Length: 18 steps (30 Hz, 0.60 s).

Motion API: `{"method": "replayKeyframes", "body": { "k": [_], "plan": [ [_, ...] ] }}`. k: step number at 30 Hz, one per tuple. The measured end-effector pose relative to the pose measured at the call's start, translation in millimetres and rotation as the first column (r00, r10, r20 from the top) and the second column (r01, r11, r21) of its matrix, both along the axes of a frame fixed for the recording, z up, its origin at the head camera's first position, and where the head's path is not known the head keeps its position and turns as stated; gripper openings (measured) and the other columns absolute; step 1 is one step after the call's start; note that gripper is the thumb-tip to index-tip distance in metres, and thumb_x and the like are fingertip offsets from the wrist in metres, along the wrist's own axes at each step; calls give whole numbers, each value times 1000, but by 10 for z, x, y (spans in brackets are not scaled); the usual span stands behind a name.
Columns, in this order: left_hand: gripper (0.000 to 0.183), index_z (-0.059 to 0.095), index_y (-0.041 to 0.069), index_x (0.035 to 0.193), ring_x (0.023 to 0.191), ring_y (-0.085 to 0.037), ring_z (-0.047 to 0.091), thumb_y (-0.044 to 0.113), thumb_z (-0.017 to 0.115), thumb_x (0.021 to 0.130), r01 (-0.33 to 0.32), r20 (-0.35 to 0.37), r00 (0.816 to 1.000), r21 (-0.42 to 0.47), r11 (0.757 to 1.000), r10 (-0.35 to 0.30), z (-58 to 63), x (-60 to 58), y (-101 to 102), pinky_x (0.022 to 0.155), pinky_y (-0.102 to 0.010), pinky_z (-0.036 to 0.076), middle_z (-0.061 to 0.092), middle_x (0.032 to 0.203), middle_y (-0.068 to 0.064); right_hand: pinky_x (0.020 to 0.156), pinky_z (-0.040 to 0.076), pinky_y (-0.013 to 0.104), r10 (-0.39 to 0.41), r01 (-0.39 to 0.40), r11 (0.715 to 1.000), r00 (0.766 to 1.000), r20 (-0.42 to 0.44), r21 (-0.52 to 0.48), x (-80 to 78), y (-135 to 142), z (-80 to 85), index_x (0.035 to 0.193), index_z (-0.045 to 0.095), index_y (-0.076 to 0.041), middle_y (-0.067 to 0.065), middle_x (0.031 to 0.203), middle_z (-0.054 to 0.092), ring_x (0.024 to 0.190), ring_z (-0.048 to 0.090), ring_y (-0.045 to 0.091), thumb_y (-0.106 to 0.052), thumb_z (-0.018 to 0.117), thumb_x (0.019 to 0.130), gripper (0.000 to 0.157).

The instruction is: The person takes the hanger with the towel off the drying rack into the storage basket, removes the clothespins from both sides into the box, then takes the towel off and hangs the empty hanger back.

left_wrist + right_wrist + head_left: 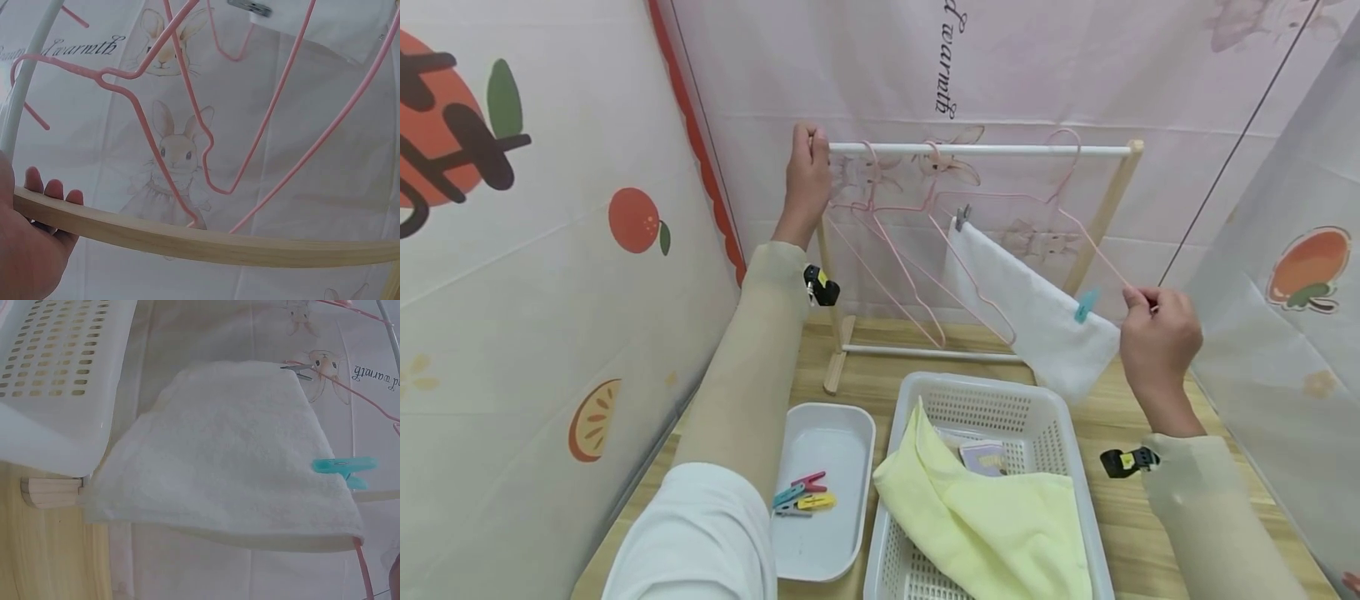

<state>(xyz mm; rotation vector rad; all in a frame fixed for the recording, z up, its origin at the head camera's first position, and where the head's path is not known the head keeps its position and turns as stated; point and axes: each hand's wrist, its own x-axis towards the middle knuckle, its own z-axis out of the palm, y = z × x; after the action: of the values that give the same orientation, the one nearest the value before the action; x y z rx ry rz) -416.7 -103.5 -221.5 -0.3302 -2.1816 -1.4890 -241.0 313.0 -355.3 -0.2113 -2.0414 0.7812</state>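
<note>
My left hand (808,175) grips the top left corner of a drying rack; in the left wrist view its fingers curl round the wooden post (206,244). My right hand (1161,342) pinches the lower right corner of a pink hanger (1093,237) whose hook is over the white rail (1000,150). From this tilted hanger hangs a white towel (219,456), fastened by a grey clothespin (962,218) and a teal clothespin (344,465). Two more pink hangers (898,258) hang to the left on the rail.
A white basket (1067,433) in front of the rack holds a yellow towel (992,517) and a small purple packet (983,458). Left of it, a white tray (827,550) contains several colored clothespins (805,496). Printed cloth walls (587,333) enclose the wooden table (1135,517).
</note>
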Motion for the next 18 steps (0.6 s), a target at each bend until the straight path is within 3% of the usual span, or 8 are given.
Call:
{"method": "replayKeyframes", "body": {
  "k": [4,9,12,18],
  "plan": [
    [23,32,26,113,92,-15,46,48,26,109,4,6,1000,5,1000,-4,11,-8,-15,76,-25,39,38,96,3,76,29,26,2,-2,1000,1000,-26,-21,55,-10,65,105,68,11,21,90,56,80,46,15,-26,59,103,38],
    [22,32,27,112,91,-12,45,48,26,109,8,12,1000,10,1000,-8,13,-29,-19,77,-26,39,38,96,4,74,28,22,-20,17,999,998,-63,-45,142,34,69,102,70,10,-5,80,47,76,36,-6,-27,63,101,37],
    [22,32,27,112,92,-12,45,48,26,109,9,15,1000,12,1000,-9,9,-41,-18,78,-26,39,38,96,4,75,28,19,-40,35,997,996,-80,-64,219,66,38,102,72,8,-20,81,39,76,34,-12,-28,65,99,36],
    [21,32,27,111,89,-11,44,47,26,109,0,23,1000,13,1000,0,20,-48,-3,77,-26,39,39,95,4,76,28,16,-96,89,992,992,-84,-90,474,106,11,103,72,8,-26,82,37,80,34,-15,-27,65,99,36]
  ]
}}
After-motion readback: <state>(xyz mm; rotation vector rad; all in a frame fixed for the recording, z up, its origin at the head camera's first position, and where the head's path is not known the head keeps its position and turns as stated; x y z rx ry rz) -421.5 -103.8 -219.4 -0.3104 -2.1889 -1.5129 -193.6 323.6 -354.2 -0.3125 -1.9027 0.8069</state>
